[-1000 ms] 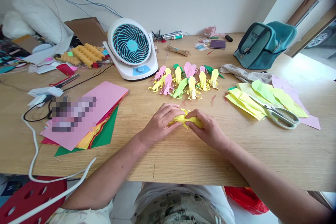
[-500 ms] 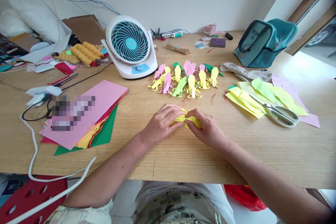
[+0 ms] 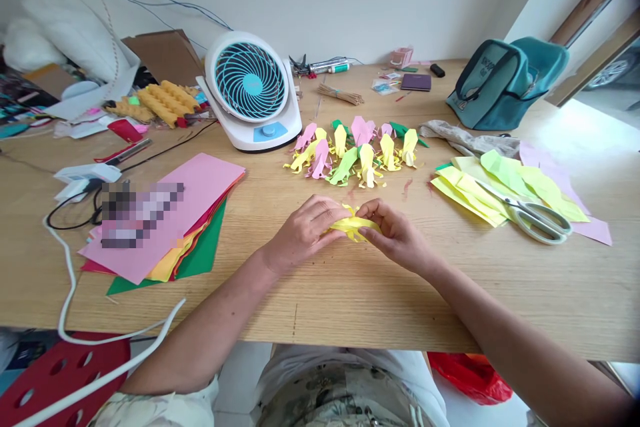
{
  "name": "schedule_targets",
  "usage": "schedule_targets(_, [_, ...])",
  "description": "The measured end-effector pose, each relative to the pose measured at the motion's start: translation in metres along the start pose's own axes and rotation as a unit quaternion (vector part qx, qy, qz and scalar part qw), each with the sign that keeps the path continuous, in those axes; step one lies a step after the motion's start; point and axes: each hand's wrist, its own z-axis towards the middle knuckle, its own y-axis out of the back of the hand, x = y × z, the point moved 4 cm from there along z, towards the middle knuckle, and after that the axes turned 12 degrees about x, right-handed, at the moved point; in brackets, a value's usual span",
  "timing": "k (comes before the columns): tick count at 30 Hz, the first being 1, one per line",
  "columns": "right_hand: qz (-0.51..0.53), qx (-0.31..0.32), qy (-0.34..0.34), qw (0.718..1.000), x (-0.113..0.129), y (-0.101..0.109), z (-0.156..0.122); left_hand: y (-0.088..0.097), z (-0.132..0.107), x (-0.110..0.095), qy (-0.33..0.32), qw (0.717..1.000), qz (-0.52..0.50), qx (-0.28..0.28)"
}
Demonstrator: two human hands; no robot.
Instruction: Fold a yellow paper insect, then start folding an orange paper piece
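Observation:
Between my two hands, just above the wooden table, is a piece of yellow paper [image 3: 354,224] with thin curled strips sticking out near its middle. My left hand [image 3: 311,227] is closed around its left end. At the right end, the thumb and fingers of my right hand [image 3: 393,230] pinch the paper. Beyond my hands lies a group of cut paper pieces with fringed ends, such as a pink one [image 3: 361,130], a green one [image 3: 344,167] and a yellow one [image 3: 367,163].
Coloured paper sheets [image 3: 210,177] lie at left, with a blurred-out item on top. A white fan [image 3: 293,113] stands behind them. Scissors [image 3: 543,221] rest on yellow paper [image 3: 465,195] at right, near a teal bag [image 3: 493,90]. White cable [image 3: 65,300] trails over the front left edge.
The right hand's fingers have lifted and loosened a little, so more of the yellow paper and its curled strips shows between my hands. The left hand stays nearly in place.

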Motion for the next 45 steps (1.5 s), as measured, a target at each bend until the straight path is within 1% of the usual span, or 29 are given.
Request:
schedule_targets(4, [0.009,0.026,-0.024,0.999,0.002,0.002,0.001,0.001,0.000,0.001,-0.027,0.999,0.015,0.018])
schedule_targets(7, [0.007,0.038,-0.042,0.998,0.006,0.005,0.001,0.001,0.000,0.002,-0.028,0.999,0.019,0.035])
schedule_targets(11, [-0.024,0.043,-0.058,0.997,0.009,0.008,0.002,0.001,0.001,0.001,-0.033,0.997,0.028,0.068])
schedule_targets(14, [-0.031,0.047,-0.069,0.996,0.009,0.010,0.002,0.001,0.002,0.000,-0.040,0.996,0.026,0.077])
schedule_targets(17, [0.012,0.052,-0.095,0.994,0.006,0.009,0.001,0.000,0.002,-0.001,-0.039,0.996,0.013,0.082])
schedule_targets(19, [0.063,0.050,-0.106,0.991,0.003,0.008,0.000,-0.001,0.001,0.001,-0.032,0.997,0.003,0.073])
schedule_targets(22, [0.120,0.041,-0.105,0.986,0.001,0.006,0.000,-0.001,0.000,0.002,-0.023,0.998,0.001,0.052])
schedule_targets(24, [0.129,0.040,-0.106,0.985,0.001,0.006,0.000,-0.001,0.000,0.001,-0.025,0.998,0.006,0.054])
schedule_targets(27, [0.120,0.052,-0.125,0.984,0.001,0.005,0.000,-0.002,0.001,0.000,-0.032,0.996,0.004,0.080])
schedule_targets(29, [0.112,0.059,-0.133,0.983,0.001,0.005,0.000,-0.003,0.002,0.000,-0.030,0.996,-0.011,0.086])
schedule_targets(32, [0.094,0.064,-0.121,0.986,0.003,0.005,0.000,-0.002,0.002,0.002,-0.020,0.996,-0.046,0.079])
schedule_targets(35, [0.065,0.065,-0.097,0.991,0.005,0.004,0.000,-0.001,0.001,0.001,-0.019,0.994,-0.067,0.085])
schedule_targets(38, [0.030,0.043,-0.060,0.997,0.009,0.004,0.000,0.004,0.002,-0.002,-0.021,0.995,-0.059,0.072])
schedule_targets(40, [0.014,0.008,-0.039,0.999,0.011,0.005,-0.001,0.009,0.002,-0.002,0.000,0.998,-0.057,0.035])
schedule_targets(42, [0.006,-0.028,-0.025,0.999,0.011,0.005,-0.001,0.013,0.000,0.004,0.059,0.994,-0.089,-0.024])
schedule_targets(43, [0.002,-0.041,-0.019,0.999,0.010,0.005,-0.002,0.013,-0.002,0.009,0.101,0.985,-0.128,-0.051])
schedule_targets(44, [-0.005,-0.051,-0.014,0.999,0.010,0.005,-0.002,0.011,-0.004,0.015,0.147,0.970,-0.178,-0.072])
schedule_targets(45, [-0.016,-0.059,-0.008,0.998,0.009,0.004,-0.002,0.007,-0.006,0.021,0.192,0.949,-0.235,-0.086])
